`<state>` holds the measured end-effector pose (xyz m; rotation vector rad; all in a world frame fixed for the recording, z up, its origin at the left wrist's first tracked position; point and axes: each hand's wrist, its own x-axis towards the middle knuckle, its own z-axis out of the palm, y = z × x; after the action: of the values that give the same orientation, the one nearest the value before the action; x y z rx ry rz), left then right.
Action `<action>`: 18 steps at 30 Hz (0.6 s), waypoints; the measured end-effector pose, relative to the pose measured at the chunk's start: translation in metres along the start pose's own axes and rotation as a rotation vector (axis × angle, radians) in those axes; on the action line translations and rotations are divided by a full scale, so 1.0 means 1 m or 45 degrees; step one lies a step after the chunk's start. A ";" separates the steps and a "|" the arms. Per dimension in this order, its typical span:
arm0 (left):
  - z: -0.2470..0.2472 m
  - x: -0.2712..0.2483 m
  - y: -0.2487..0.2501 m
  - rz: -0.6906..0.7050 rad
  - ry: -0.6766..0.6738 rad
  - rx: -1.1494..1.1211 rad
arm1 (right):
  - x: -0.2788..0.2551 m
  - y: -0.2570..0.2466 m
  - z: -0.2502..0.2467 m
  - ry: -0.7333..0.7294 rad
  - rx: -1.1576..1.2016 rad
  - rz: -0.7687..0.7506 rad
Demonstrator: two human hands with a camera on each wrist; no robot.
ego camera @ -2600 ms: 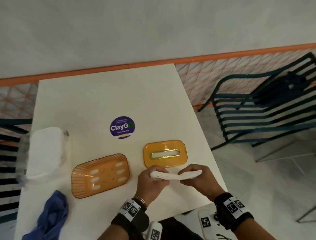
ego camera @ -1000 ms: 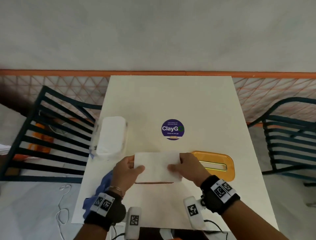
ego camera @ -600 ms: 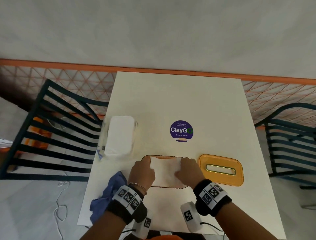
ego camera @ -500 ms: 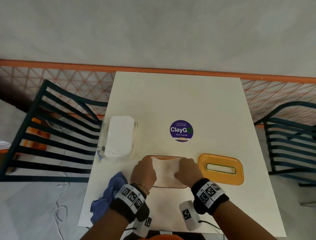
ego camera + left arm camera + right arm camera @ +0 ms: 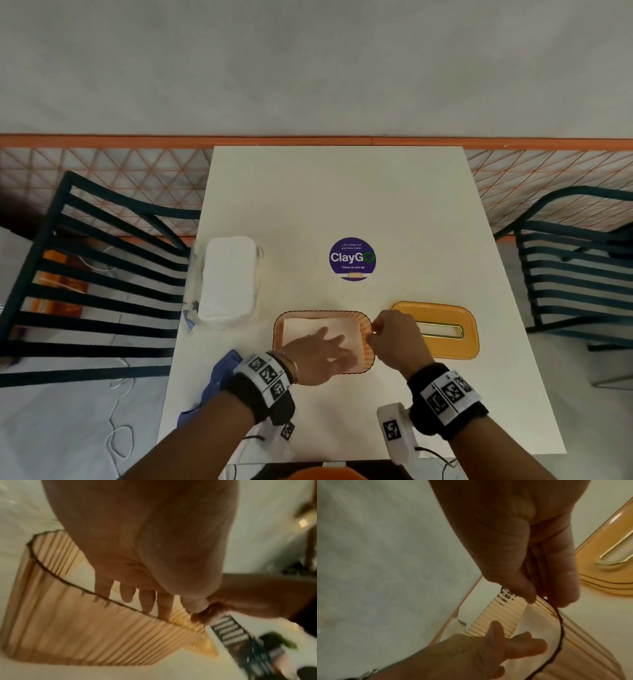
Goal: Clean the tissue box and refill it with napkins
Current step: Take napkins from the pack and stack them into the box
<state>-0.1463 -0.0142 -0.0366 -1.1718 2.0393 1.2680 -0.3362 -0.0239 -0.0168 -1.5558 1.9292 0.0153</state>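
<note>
The orange ribbed tissue box base (image 5: 322,313) stands open-topped near the table's front edge, with a stack of white napkins (image 5: 305,329) lying inside it. My left hand (image 5: 330,346) lies flat on the napkins, fingers straight and spread; the left wrist view shows those fingers (image 5: 147,601) reaching down past the box wall (image 5: 85,635). My right hand (image 5: 375,334) is at the box's right end, where thumb and forefinger pinch the dark rim (image 5: 556,609). The orange lid (image 5: 442,349) with its slot lies flat just right of the box.
A wrapped pack of white napkins (image 5: 227,277) lies at the table's left edge. A blue cloth (image 5: 214,387) hangs over the front left corner. A purple round sticker (image 5: 352,258) marks the table's middle. Dark slatted chairs (image 5: 85,291) stand on both sides.
Both hands brought the napkin stack over and pushed it down into the box. The right hand has since moved off the napkins to the right rim, and the left hand has flattened on them.
</note>
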 end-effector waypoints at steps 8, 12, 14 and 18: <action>-0.008 0.028 0.019 0.056 -0.149 0.759 | 0.001 0.005 0.002 0.071 0.167 -0.026; -0.008 0.026 0.023 -0.013 -0.137 0.662 | 0.001 0.006 0.002 0.082 0.204 -0.011; -0.005 0.025 0.020 -0.107 -0.161 0.549 | 0.001 0.007 0.001 0.085 0.204 -0.019; 0.005 0.023 0.008 -0.148 -0.192 0.468 | 0.001 0.006 0.000 0.094 0.215 -0.037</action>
<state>-0.1654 -0.0182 -0.0518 -0.9750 1.9552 0.8521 -0.3419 -0.0224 -0.0196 -1.4903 1.9108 -0.2149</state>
